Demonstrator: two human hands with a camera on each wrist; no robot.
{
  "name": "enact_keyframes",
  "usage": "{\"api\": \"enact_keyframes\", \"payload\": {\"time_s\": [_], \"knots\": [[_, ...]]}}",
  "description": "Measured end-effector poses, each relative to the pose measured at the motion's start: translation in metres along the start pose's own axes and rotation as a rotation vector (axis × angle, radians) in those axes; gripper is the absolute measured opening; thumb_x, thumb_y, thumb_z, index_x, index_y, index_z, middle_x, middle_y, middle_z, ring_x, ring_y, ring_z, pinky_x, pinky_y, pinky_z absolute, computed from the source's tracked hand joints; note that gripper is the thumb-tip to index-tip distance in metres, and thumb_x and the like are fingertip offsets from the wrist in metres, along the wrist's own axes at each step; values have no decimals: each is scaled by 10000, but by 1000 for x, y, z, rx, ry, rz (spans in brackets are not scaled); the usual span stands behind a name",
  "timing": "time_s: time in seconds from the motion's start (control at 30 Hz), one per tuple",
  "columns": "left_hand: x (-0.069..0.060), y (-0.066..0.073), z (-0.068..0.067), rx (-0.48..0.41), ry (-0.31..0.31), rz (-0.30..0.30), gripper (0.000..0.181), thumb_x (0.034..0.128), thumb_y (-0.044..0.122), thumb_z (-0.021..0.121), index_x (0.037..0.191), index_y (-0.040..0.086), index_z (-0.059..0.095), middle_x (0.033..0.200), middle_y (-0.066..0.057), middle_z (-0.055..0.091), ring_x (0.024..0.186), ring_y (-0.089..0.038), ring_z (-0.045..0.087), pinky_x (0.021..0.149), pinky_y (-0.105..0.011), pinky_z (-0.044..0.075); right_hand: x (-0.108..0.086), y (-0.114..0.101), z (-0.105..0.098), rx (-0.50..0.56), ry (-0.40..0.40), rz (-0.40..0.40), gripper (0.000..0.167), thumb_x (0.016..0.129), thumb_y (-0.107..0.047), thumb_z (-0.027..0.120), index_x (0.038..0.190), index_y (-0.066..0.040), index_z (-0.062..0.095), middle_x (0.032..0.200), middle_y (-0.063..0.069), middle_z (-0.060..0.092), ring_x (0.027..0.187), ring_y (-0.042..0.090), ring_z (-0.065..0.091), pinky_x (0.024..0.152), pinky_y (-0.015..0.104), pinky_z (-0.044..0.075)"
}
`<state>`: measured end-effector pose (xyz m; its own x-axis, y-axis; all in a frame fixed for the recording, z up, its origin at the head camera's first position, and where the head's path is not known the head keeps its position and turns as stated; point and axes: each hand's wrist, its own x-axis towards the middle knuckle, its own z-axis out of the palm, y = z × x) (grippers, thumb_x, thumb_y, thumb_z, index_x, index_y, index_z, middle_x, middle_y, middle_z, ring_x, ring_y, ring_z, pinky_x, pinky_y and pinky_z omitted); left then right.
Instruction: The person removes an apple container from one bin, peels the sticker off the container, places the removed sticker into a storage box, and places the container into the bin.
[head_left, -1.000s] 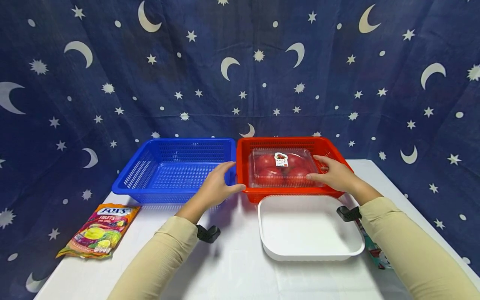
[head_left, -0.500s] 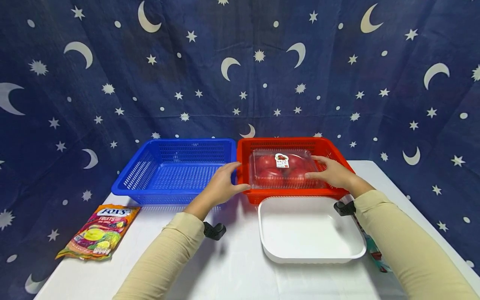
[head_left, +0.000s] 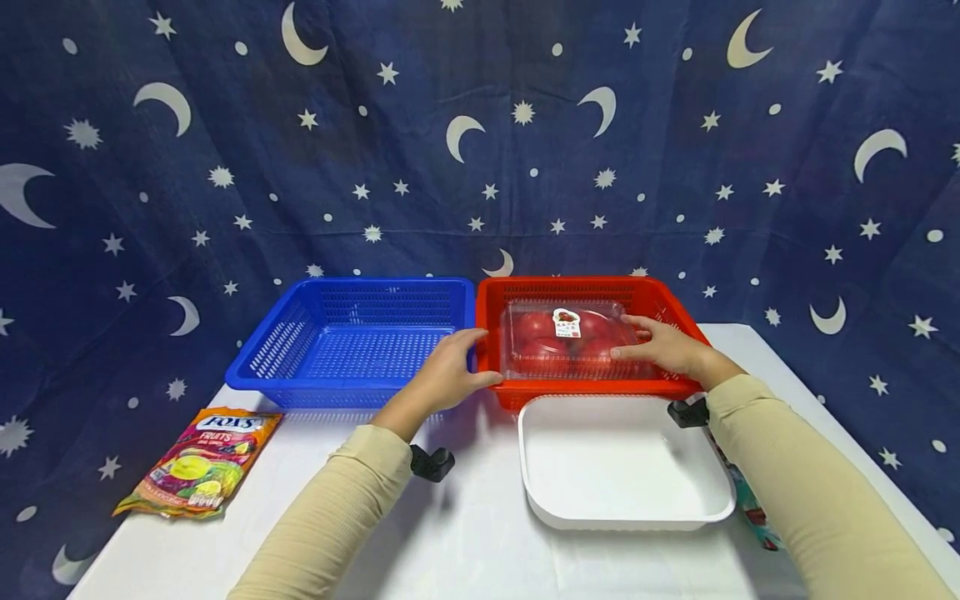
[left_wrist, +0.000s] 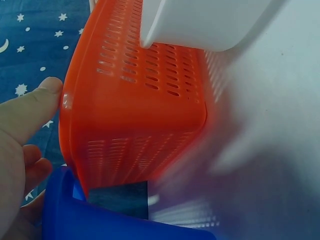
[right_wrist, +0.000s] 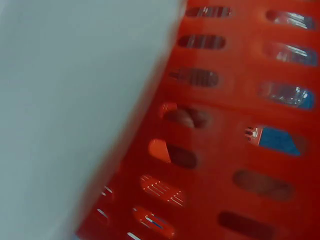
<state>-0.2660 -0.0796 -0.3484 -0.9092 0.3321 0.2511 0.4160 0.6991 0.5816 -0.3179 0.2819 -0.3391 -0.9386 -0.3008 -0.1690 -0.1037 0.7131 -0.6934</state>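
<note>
A clear plastic box of tomatoes [head_left: 543, 354] with a white label lies in the red basket [head_left: 600, 388]. At the box's right end is my right hand [head_left: 667, 348], thumb and forefinger spread along its edge; the other fingers are partly hidden. In the right wrist view the red basket's slotted wall [right_wrist: 215, 115] covers most of that hand. My left hand [head_left: 448, 377] is where the red and blue baskets meet. In the left wrist view its thumb [left_wrist: 47, 90] touches the red rim, while other fingers are behind the blue basket's corner [left_wrist: 60, 200].
The blue basket [head_left: 270, 385] stands left of the red one. In front of the red basket is a white tub [head_left: 622, 467]. A Fox's Fruits candy bag [head_left: 198, 467] lies at the left. Partly under my right forearm is a teal packet [head_left: 757, 517].
My left hand has moved slightly right and up to the red basket's left rim. My right hand has shifted slightly left against the tomato box. The box stays in the basket.
</note>
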Motion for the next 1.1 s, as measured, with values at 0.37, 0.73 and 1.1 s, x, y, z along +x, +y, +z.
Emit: {"api": "enact_keyframes", "payload": {"time_s": [0.37,0.73,1.1], "knots": [[1,1,2,-3,-16,-16,713,856,261,815,1435,-11,498,1457,-176,502,1344,-357,443,1122,-461,341,1,3,2,74,-26,17,1009,897,-443,706,1601,-51,98,1500,325,279,1279,486,368,1035,613,383],[1,-2,3,1,-11,-13,724,854,279,816,1425,-31,499,1446,-192,506,1340,-362,448,1115,-467,351,3,1,1,92,36,-47,856,936,-388,674,1590,-76,219,1468,324,327,1311,506,321,995,590,437],[1,-2,2,-12,-10,-13,710,856,257,815,1427,-24,501,1446,-182,511,1341,-354,446,1124,-457,339,0,1,-8,216,121,-47,992,929,-287,694,1622,-183,-7,1572,327,123,1289,512,339,1032,628,384]]}}
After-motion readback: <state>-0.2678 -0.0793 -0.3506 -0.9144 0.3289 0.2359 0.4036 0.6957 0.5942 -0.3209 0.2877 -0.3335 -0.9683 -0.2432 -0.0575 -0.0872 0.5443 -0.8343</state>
